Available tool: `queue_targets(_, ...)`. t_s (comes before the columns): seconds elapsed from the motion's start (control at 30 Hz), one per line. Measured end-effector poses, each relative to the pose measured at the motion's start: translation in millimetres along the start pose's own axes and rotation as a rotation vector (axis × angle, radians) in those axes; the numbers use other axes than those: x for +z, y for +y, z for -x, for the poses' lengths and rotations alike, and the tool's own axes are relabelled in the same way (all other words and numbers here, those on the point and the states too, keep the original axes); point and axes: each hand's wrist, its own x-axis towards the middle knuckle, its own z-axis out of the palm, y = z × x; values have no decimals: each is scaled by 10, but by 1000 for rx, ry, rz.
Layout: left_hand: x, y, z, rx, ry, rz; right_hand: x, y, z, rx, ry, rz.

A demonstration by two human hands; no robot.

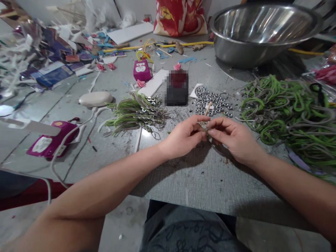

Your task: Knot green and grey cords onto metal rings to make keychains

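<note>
From the head view, I saw both bare hands close together over the desk [168,185], fingertips nearly meeting. The left hand [185,136] and the right hand [232,140] each pinched a thin cord [217,151], which curved down beneath the right one; the curled fingers hid how its middle ran. Just beyond the left fingertips a wooden stick [208,107] slanted up, and I couldn't tell whether they touched it. Right behind it, crowding the space ahead of both hands, lay a pile of metal rings [214,101], with a dark flat object [177,98] near it, ahead of the left hand. A bundle of green and grey cords [131,112] sat to the left of that hand; a far bigger cord heap [278,108] hemmed in the right forearm's outer side. Farther off, past the right hand, stood a steel bowl [262,52]. Beyond the left were a purple box [141,71], a red bag [180,17] and scattered scraps.
</note>
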Motion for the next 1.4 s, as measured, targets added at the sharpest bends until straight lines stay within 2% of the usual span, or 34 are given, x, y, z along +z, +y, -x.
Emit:
queue_targets(0.23,-33,-35,4,80,-18,-220,-27,-35,-24,-17,-24,61)
queue_targets(0.47,-70,-23,5,74,-31,-299,-113,19,-79,21,60,134)
queue_targets(0.57,-82,-15,13,70,-1,-376,-128,60,-85,-19,59,203)
queue_targets(0.73,-72,-2,26,260,127,-625,-79,81,-45,-157,70,182)
queue_targets(0.9,-61,-25,11,346,132,-807,-41,66,-5,-101,6,119)
queue_targets(1.07,-64,-54,9,339,170,-758,-48,36,-4,-73,27,117)
queue_targets(1.4,-91,-38,-4,345,155,-642,-71,40,-22,-67,34,146)
